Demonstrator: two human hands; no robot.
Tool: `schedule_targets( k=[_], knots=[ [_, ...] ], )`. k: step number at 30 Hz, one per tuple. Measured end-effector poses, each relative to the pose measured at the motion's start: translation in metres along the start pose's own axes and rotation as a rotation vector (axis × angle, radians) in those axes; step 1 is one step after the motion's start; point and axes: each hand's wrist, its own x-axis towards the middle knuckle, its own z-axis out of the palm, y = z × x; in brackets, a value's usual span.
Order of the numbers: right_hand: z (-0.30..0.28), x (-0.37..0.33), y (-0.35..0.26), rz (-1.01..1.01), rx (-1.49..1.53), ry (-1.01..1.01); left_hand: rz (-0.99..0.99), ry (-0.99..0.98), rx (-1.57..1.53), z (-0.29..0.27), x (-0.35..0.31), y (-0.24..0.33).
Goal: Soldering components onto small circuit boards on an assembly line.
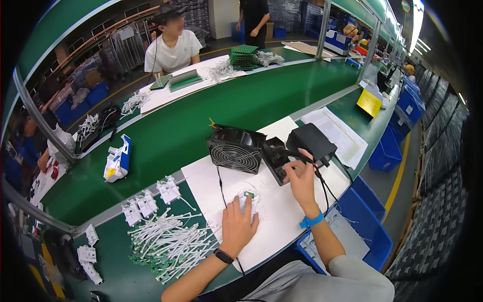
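Note:
My left hand (238,223) lies over a small white plastic part with a green circuit board (249,195), its fingers holding it against the white sheet (275,218). Most of that part is hidden under the fingers. My right hand (302,182) is closed on the dark handle of a soldering iron (300,157), whose tip end points into the black iron stand (274,169). How deep the tip sits in the stand I cannot tell. Just left of the stand is a black fan with a wire guard (235,155). Behind my right hand stands a black box-shaped unit (311,143).
A pile of white wire leads with green boards (171,241) lies left of my left forearm. White plastic parts (146,203) line the belt edge. Beyond runs a green conveyor (191,128) carrying a blue-and-white box (117,158). Blue bins (359,221) stand at right. A person (173,48) sits across.

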Motion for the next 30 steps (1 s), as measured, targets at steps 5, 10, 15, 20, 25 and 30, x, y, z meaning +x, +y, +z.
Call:
schedule_targets(
  k=[5,10,15,20,25,30],
  knots=[
    [0.012,0.039,0.02,-0.11,-0.173,0.053,-0.013,-0.002,-0.013,0.001,-0.001,0.001],
    [0.012,0.038,0.016,-0.228,-0.352,0.173,-0.01,0.015,0.003,0.002,-0.002,-0.001],
    [-0.003,0.037,0.0,-0.428,-0.391,0.29,0.013,0.031,0.027,0.004,0.001,-0.002],
    [-0.028,0.004,-0.018,-0.421,-0.049,0.237,-0.001,0.008,0.006,0.001,0.0,-0.005],
    [-0.03,-0.029,-0.021,-0.268,-0.006,-0.041,0.017,-0.063,0.003,-0.005,-0.002,-0.01],
    [-0.019,-0.028,0.002,-0.187,0.053,-0.093,0.066,-0.083,-0.04,-0.008,-0.004,-0.017]
  ],
)
